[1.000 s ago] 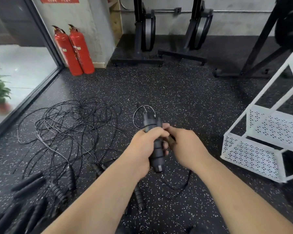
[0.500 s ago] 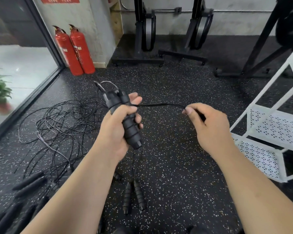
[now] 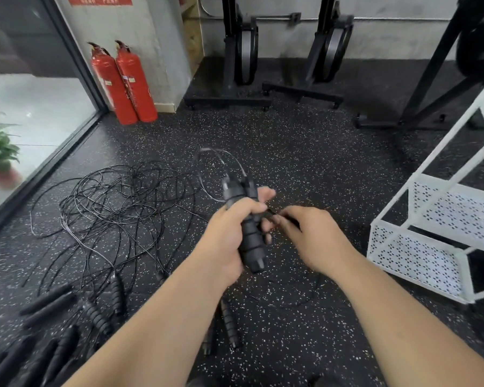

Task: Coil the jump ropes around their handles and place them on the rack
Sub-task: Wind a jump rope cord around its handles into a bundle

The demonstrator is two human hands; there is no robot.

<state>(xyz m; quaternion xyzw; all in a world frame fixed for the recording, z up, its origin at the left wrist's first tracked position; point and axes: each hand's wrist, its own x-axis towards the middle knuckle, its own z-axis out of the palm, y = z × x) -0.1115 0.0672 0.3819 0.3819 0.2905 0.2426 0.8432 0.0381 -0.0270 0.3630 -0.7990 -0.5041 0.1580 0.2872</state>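
Several loose black handles point(image 3: 49, 301) are lying on the speckled floor point(image 3: 305, 152) at the lower left, and beside them a tangle of jump ropes point(image 3: 115, 208) is sprawling across the rubber. Two red fire extinguishers point(image 3: 125, 82) are standing against the wall behind it. Toward the middle, the left hand point(image 3: 227, 238) is wrapping its fingers round a pair of ribbed handles point(image 3: 252, 250) — holding them together, slightly tilted, above the floor — while a thin loop of cord point(image 3: 218, 155) is arching out of their top ends. Just right of the handles, the right hand point(image 3: 313, 238) is pinching the black cord point(image 3: 271, 212) between thumb and fingertips. Farther right, the white perforated rack point(image 3: 417, 255) is standing on the floor, well apart from the tangle.
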